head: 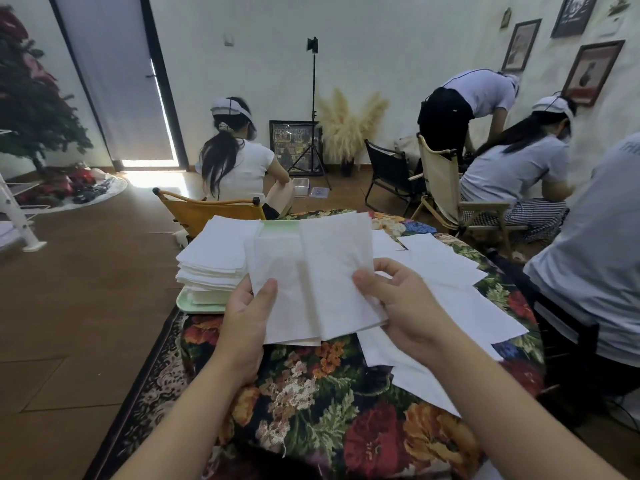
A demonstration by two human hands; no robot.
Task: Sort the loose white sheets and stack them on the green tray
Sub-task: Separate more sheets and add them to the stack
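both hands, left hand (pixel 247 308) and right hand (pixel 403 301), pinch white sheets (pixel 311 282) between them, above the floral cloth (pixel 311 393).

The green tray (pixel 194 304) is sitting at the table's (pixel 311 393) left edge, carrying a stack of sheets (pixel 214 258). Right of the tray, loose sheets (pixel 450 271) are lying spread across the table. Just right of the tray, both hands are holding a few sheets (pixel 311 282) above the table: left hand (pixel 247 317) nearer the tray, right hand (pixel 405 306) farther.

Stack (pixel 216 258) blocks tray's (pixel 185 301) left.
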